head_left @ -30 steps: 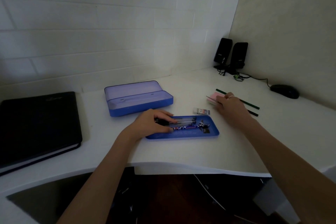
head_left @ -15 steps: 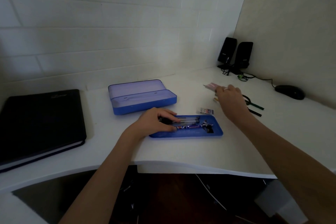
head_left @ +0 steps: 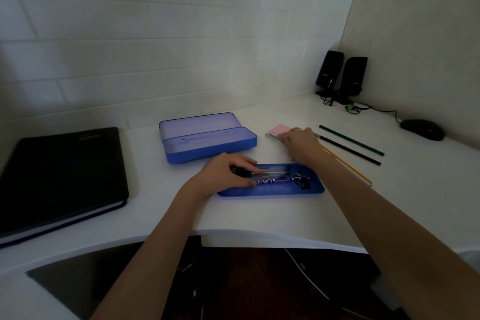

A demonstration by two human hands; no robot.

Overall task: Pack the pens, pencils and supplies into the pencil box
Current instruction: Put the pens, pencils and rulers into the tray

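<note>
On the white desk, the left hand lies fingers-down across the pens in the shallow blue tray. Behind it sits the open pencil box. Farther right, the right hand presses flat on a pink pad, gripping nothing I can make out, with three pencils just beside it.
</note>
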